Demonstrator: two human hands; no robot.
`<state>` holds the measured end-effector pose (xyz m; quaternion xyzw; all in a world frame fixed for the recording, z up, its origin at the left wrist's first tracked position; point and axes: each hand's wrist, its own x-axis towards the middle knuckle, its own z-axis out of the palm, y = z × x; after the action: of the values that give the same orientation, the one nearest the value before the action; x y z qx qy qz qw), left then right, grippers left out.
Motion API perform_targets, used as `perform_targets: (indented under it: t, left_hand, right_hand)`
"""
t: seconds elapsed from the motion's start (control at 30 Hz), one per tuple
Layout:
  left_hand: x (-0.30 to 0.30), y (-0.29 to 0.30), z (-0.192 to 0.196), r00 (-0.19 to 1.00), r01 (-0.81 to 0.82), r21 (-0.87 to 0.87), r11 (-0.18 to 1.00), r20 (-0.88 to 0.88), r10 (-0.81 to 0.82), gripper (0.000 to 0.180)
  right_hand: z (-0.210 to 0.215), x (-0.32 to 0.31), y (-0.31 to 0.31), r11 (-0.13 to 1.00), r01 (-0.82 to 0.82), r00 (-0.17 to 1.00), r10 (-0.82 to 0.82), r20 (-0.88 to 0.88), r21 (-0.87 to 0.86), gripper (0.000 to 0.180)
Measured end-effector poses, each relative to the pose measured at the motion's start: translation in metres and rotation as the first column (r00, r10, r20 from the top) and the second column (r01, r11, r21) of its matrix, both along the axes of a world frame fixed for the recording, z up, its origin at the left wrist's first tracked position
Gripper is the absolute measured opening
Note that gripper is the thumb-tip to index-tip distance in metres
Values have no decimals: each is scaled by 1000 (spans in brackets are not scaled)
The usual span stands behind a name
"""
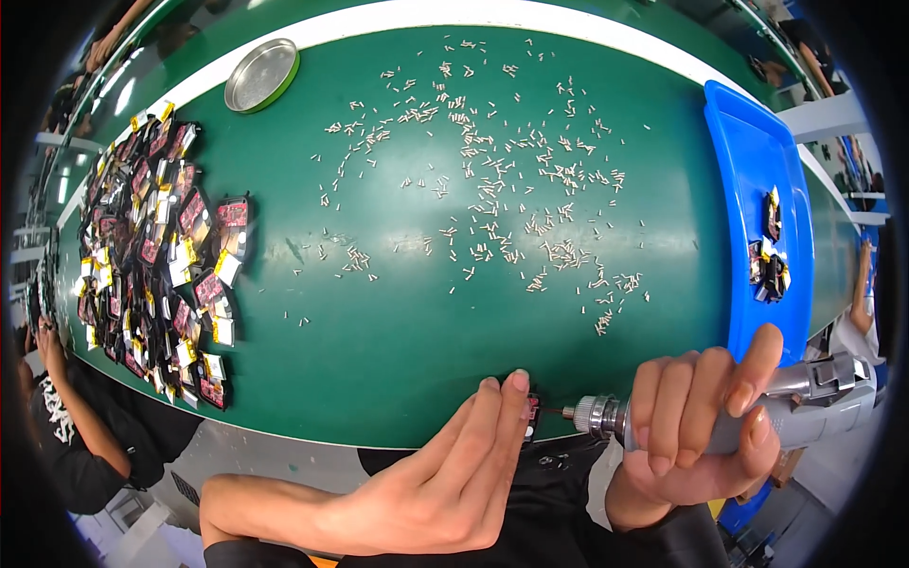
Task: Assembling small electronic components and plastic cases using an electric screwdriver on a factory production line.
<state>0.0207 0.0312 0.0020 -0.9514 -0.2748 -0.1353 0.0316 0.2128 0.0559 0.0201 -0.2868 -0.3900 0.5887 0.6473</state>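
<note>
At the table's near edge, my left hand (445,473) has its fingers pressed together against a small black assembly with a red circuit board (532,415). Most of that assembly is hidden behind the fingertips. My right hand (696,417) is wrapped round a grey electric screwdriver (824,417), which lies almost level. Its thin bit points left and meets the assembly's right side, or comes very close; I cannot tell which. Beyond both hands, many small screws (563,252) are strewn over the green table (379,350).
A heap of similar assemblies (151,246) with white and yellow tags covers the table's left end. Far left stands a round metal tin (260,76). On the right, a blue tray (721,218) holds several assemblies (772,270). Another person's arm (90,417) is at the left.
</note>
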Motion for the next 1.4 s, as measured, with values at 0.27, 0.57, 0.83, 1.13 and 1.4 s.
perform_targets:
  t: [0.27, 0.57, 0.83, 1.13, 1.4]
  left_hand:
    - [-1, -1, -6, 999, -9, 3, 1000, 47, 9, 33]
    - [-9, 1, 3, 991, -42, -111, 993, 123, 56, 30]
    - [3, -16, -4, 965, -68, -127, 990, 242, 98, 32]
    - [-110, 21, 49, 777, -581, 9, 814, 302, 552, 39]
    - [-122, 32, 31, 733, -663, -23, 748, 182, 656, 34]
  right_hand:
    - [5, -5, 9, 987, -159, 986, 159, 47, -1, 17]
    - [14, -26, 19, 966, -237, 967, 225, 117, 99, 23]
    - [6, -14, 9, 928, -308, 951, 295, 93, 208, 20]
    - [-4, 29, -18, 989, 16, 916, 44, -399, 147, 13]
    - [-35, 9, -24, 987, -28, 893, -45, -448, -156, 11]
